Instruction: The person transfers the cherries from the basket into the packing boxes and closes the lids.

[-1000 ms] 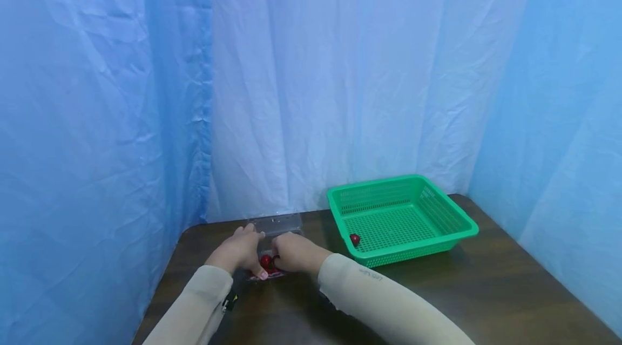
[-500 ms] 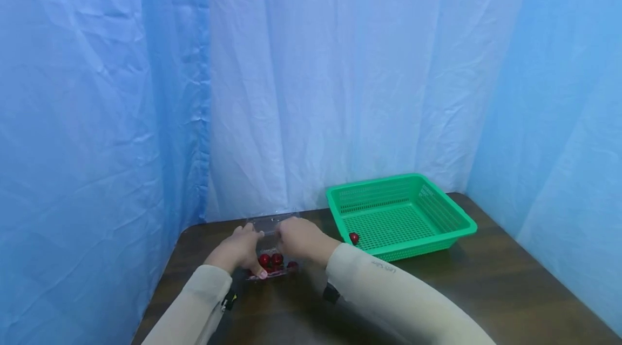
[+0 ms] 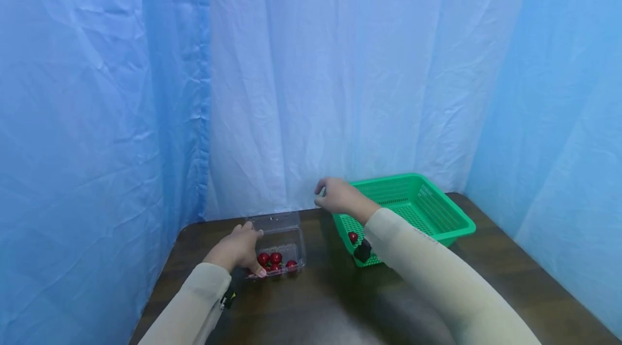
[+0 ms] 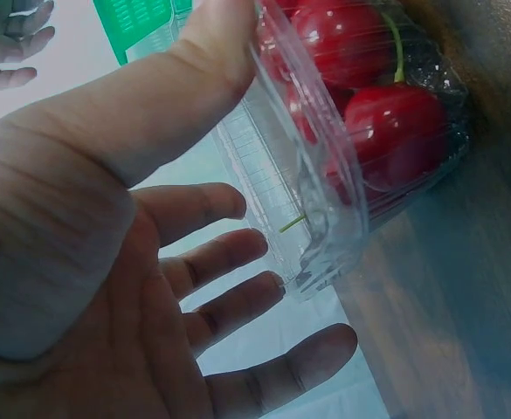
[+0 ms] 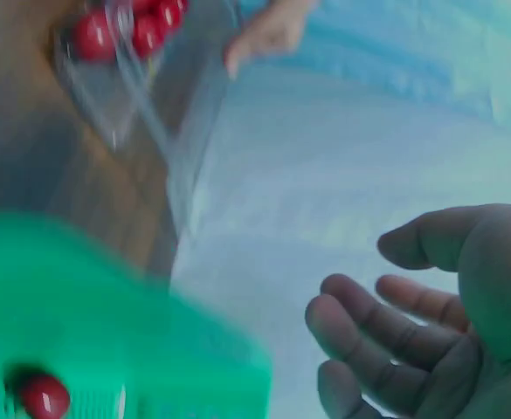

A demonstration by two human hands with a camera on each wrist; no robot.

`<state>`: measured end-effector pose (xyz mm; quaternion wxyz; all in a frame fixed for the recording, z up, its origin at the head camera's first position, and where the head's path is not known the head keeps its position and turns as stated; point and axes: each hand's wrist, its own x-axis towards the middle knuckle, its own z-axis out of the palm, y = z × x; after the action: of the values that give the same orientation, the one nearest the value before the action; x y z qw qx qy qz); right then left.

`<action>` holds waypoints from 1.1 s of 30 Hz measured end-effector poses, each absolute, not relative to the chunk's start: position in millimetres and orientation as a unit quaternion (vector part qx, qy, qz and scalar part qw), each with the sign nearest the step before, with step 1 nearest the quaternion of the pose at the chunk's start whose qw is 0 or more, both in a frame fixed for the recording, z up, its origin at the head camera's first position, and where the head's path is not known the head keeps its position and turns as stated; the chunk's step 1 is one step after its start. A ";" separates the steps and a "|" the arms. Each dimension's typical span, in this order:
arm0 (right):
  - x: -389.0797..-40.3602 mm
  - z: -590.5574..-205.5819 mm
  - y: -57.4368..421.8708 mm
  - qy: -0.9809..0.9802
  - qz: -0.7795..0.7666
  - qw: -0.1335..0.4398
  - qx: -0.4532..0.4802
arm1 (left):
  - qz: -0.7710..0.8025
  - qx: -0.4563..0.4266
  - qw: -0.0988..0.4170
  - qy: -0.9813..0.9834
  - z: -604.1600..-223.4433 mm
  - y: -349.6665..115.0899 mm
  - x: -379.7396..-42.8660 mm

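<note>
A clear plastic clamshell box (image 3: 299,237) stands on the table with its lid folded back, and several red cherries (image 3: 276,257) lie along its near side. My left hand (image 3: 239,248) rests at the box's left end, thumb on the near rim and fingers spread loosely towards the back. The left wrist view shows cherries (image 4: 397,131) through the clear wall. My right hand (image 3: 337,195) is raised over the left rim of a green basket (image 3: 459,228). In the right wrist view its fingers are loosely bent, with nothing seen between them. One cherry (image 3: 353,237) lies in the basket's near left corner.
The dark wooden table (image 3: 311,312) reaches back to a pale curtain (image 3: 311,91). Blue curtains (image 3: 97,172) hang at both sides. The basket's raised walls stand to the right of the box. Dark devices are strapped to both wrists.
My right hand has come up out of the box and moved right, over the basket's left rim, uncovering the cherries in the box. My left hand has stayed at the box.
</note>
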<state>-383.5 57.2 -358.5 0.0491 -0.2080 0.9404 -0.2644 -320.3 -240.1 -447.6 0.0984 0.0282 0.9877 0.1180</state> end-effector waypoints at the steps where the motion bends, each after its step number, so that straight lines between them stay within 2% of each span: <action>1: -388.3 -356.9 64.5 0.940 -0.273 0.055 -0.196 | 0.122 0.028 0.099 0.987 -444.2 -239.1 -317.1; 9: -417.4 -363.5 109.5 0.942 -0.249 0.147 -0.168 | 0.123 0.037 0.097 0.987 -432.7 -237.1 -305.7; 18: -431.5 -391.2 125.1 0.945 -0.173 0.238 -0.147 | 0.123 0.036 0.100 0.987 -430.5 -236.3 -305.3; 33: -446.9 -414.4 120.9 0.934 -0.135 0.283 -0.171 | 0.128 0.036 0.096 0.986 -430.9 -238.9 -303.7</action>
<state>-446.9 120.9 -414.4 0.2835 -0.1715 0.9338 -0.1352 -303.7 -238.9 -430.9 0.0964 0.0359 0.9864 0.1285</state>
